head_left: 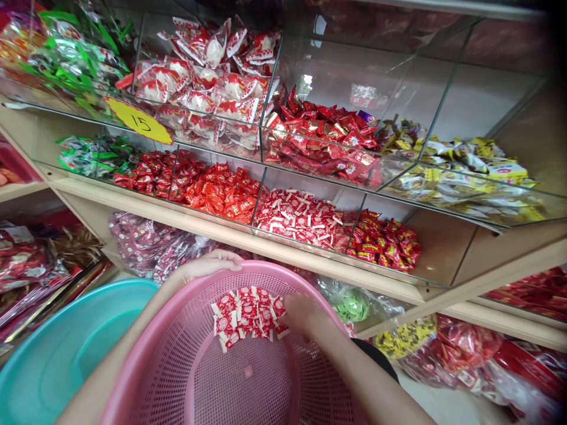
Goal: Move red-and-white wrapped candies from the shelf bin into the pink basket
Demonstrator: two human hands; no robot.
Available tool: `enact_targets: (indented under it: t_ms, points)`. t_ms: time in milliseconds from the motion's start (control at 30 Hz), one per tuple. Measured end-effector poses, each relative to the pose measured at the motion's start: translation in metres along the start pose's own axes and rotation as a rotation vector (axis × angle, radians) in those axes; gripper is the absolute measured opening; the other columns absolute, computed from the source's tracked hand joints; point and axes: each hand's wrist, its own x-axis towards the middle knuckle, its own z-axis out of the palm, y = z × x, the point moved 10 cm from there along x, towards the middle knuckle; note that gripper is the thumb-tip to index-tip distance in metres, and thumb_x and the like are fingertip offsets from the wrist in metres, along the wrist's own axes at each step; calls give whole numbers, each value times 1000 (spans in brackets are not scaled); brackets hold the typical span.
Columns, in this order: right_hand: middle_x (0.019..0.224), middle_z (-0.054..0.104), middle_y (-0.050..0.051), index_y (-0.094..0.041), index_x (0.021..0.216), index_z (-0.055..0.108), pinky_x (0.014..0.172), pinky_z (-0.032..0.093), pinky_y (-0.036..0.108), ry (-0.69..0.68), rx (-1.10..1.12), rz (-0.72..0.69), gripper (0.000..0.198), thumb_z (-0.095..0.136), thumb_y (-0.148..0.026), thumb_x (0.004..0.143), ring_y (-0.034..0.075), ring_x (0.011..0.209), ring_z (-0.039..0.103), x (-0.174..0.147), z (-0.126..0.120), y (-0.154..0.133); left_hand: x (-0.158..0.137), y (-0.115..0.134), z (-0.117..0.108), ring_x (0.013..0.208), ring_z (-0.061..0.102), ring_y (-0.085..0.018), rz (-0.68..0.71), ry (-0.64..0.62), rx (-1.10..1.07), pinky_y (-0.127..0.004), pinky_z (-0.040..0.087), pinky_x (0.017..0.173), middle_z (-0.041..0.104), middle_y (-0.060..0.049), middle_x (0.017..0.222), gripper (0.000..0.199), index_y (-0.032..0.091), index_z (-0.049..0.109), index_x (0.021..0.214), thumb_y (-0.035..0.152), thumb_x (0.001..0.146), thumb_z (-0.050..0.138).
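Here, left hand (pixel 217 264): grip holding far rim of basket (pixel 166 354) | candies (pixel 248 313): inside basket, far side | right hand (pixel 303 316): blurred beside candies; grip, I cannot tell | technique: rim steady, wrist low.

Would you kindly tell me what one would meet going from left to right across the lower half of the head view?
Teal basin → red-and-white wrapped candies in the pink basket → right hand → yellow-wrapped candies → red plastic-wrapped bundle.
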Motion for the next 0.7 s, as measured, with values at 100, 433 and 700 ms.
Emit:
enact_targets:
  t_ms: [100, 433, 700]
  points:
    - [110, 66, 17, -7, 108, 66, 85, 49, 33, -6, -6, -25, 32, 52, -22, 84, 26, 103, 62, 0, 1, -2, 1, 0, -2, 82, 58, -21, 11, 17, 0, -29, 42, 75, 69, -5, 94, 31, 20, 69, 93, 38, 68, 69]
    - [102, 69, 13, -13, 99, 69, 80, 50, 32, 41, -31, -81, 37, 68, -39, 73, 26, 96, 64, -2, -4, -10, -1, 0, 2, 82, 58, -22, -4, -17, -17, -29, 42, 74, 68, -6, 95, 37, 19, 68, 96, 42, 68, 70]
    - [99, 68, 9, -15, 108, 59, 79, 46, 30, 178, 1, -300, 33, 62, -32, 80, 22, 95, 62, -6, -10, -33, -2, -1, 4, 78, 58, -21, -14, -35, -63, -28, 41, 69, 68, -7, 94, 36, 19, 68, 96, 41, 68, 71]
